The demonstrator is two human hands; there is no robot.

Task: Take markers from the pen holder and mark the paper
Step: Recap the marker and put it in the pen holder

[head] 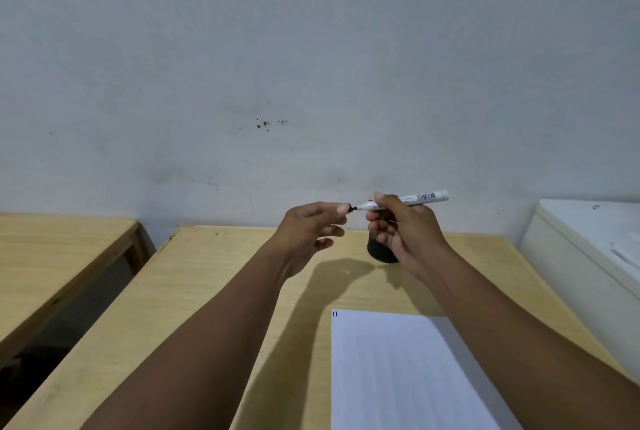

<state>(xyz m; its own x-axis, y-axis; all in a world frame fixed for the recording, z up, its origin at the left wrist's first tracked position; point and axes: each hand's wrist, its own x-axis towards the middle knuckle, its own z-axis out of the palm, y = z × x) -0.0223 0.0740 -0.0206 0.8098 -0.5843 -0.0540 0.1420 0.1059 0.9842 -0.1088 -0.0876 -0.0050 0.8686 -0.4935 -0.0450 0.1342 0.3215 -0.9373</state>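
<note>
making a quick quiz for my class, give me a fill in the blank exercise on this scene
1. The white marker is held in the ____ hand.
2. The marker's dark tip points toward the fingers of the ____ hand.
3. The sheet of paper bears two short strokes in its top ____ corner.
4. The dark pen holder stands on the ____ table, partly hidden behind the right hand.

Missing words: right; left; left; wooden

marker (412,199) white, barcode | holder (381,253) black | paper (398,370) white | table (214,273) tan
</note>
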